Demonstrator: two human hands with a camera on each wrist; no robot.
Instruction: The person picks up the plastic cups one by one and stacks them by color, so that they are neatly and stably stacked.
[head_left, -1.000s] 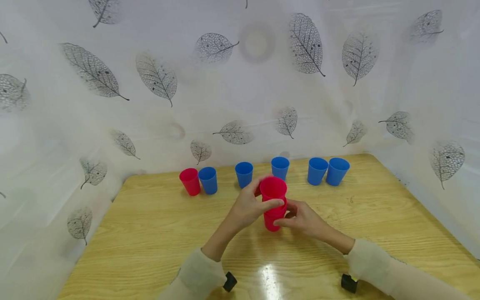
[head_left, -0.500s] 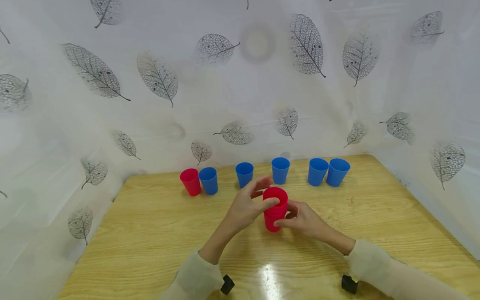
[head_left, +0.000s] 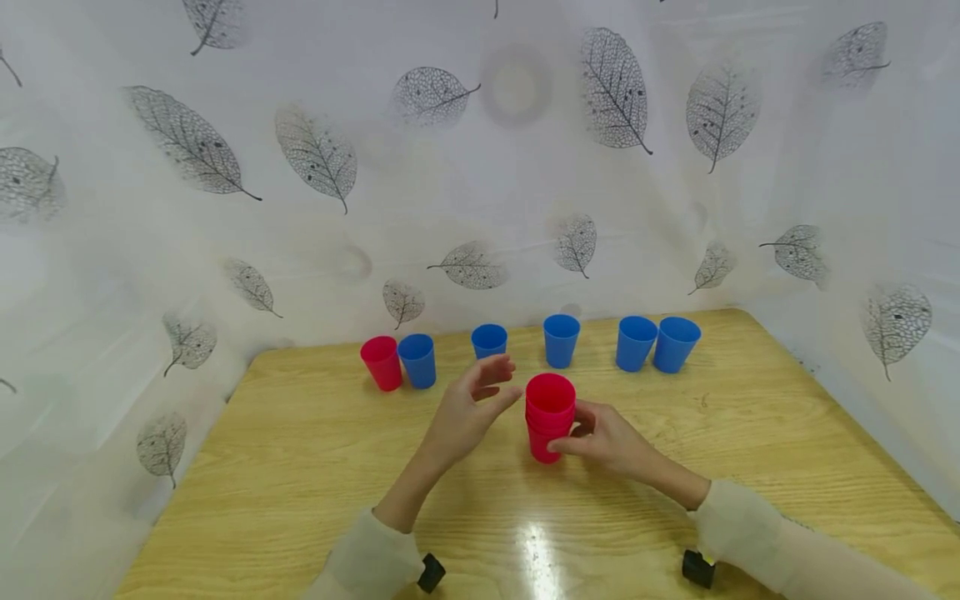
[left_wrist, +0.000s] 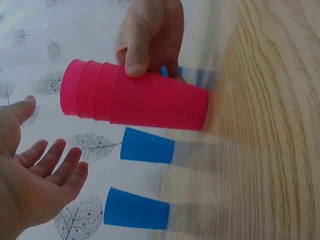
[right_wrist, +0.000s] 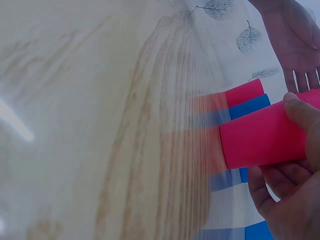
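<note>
a white sheet printed with dark, lacy leaves is hanging behind both hands. in front of it, a wood-grain table is spreading out beneath the hands and to either side of them. a pale left sleeve and a pale right sleeve are covering the forearms up to near the wrists.

the left hand is hovering just beside the cups and holding nothing, its thumb standing well away from its loosely bent fingers. the right hand is gripping a stack of red cups, thumb pressing one side and fingers curling around the other. the stack is standing upright between the two hands, three rims showing and the mouth facing up; its base is appearing to meet the table.

a row of single cups is standing beyond the hands. a single red cup and an end blue cup are sitting close together past the left hand's outer side. a half-hidden blue cup is peeking from behind the left fingers. a middle blue cup is standing behind the stack. an inner blue cup and an outer blue cup are standing side by side beyond the right hand.

smallest of all, a black block is sitting at the left cuff, and a second black block at the right.
</note>
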